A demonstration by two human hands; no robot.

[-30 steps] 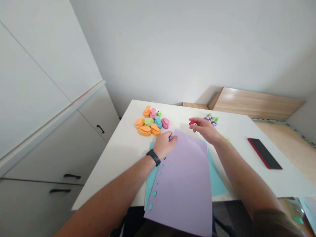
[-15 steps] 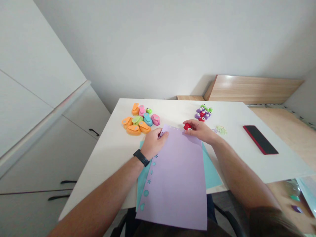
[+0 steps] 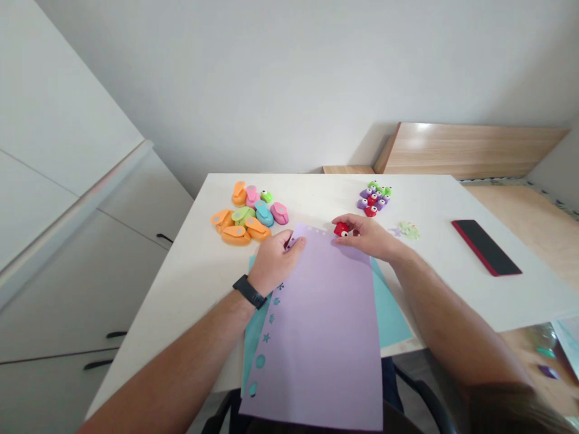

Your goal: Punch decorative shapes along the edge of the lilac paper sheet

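Note:
My left hand (image 3: 275,263) pinches the top left corner of a lilac paper sheet (image 3: 319,337), whose left edge has a row of small punched shapes. My right hand (image 3: 368,236) holds a small red craft punch (image 3: 341,229) with a round eye-like button, just above the sheet's top edge. Under the lilac sheet lies a teal paper sheet (image 3: 388,307), showing on both sides. Large orange, pink, teal and green craft punches (image 3: 246,217) lie in a group beyond my left hand.
Small purple, red and green punches (image 3: 373,199) stand beyond my right hand, near pale paper cut-outs (image 3: 409,230). A black phone in a red case (image 3: 486,247) lies on the white table (image 3: 181,301). White cabinets (image 3: 81,283) stand at left.
My right hand has lowered the red punch toward the lilac sheet's top edge. The sheet now lies flatter on the table. The head view has swung slightly, shifting everything left and up.

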